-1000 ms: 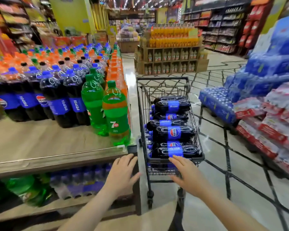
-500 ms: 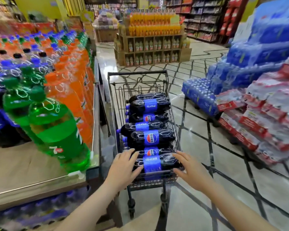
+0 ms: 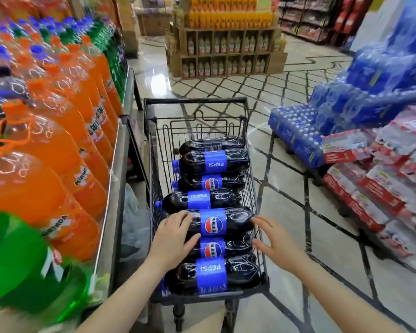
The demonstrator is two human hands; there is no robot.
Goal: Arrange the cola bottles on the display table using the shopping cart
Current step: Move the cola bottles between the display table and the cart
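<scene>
A black wire shopping cart (image 3: 195, 101) stands in the aisle beside the display table (image 3: 113, 169). Several dark cola bottles with blue labels lie on their sides in it, stacked front to back. My left hand (image 3: 172, 239) rests with spread fingers on the neck end of one upper cola bottle (image 3: 223, 222). My right hand (image 3: 273, 241) hovers open at the base end of that same bottle, by the cart's right wall. Neither hand grips anything.
The display table on the left carries orange soda bottles (image 3: 58, 150), green bottles (image 3: 15, 255) and blue-capped ones. Shrink-wrapped water packs (image 3: 360, 188) pile up on the right. A wooden juice stand (image 3: 226, 46) blocks the aisle ahead.
I have stepped forward along the table. Both hands moved from the cart's near edge onto and beside an upper cola bottle in the cart.
</scene>
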